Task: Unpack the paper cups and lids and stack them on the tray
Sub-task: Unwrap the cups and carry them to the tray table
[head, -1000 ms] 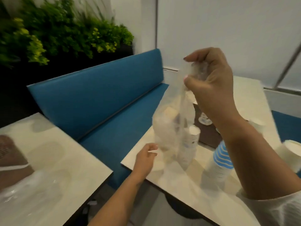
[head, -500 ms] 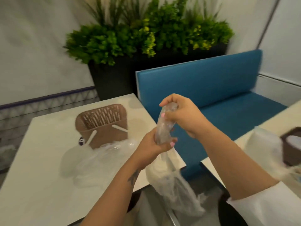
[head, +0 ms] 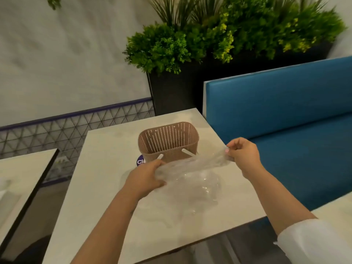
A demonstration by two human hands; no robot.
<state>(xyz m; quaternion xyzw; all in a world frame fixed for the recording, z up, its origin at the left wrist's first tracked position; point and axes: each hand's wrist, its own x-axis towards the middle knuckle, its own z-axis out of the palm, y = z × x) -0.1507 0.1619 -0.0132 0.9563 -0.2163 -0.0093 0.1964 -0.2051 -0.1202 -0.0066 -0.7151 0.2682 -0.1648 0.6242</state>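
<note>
An empty clear plastic bag (head: 192, 164) is stretched between both hands just above a pale side table (head: 106, 197). My left hand (head: 146, 178) grips its left end, and my right hand (head: 242, 155) pinches its right end. More crumpled clear plastic (head: 192, 195) lies on the table beneath the bag. No cups, lids or tray are in view.
A brown perforated basket (head: 168, 142) with white handles stands on the table just beyond the bag, beside a purple sticker (head: 140, 161). A blue bench (head: 282, 121) runs along the right. A dark planter (head: 171, 92) with green plants stands behind. Another table edge (head: 24, 180) is at left.
The view swung left from the cup table to the side table. Both hands carried the emptied bag over and have pulled it out flat above the plastic lying there.
</note>
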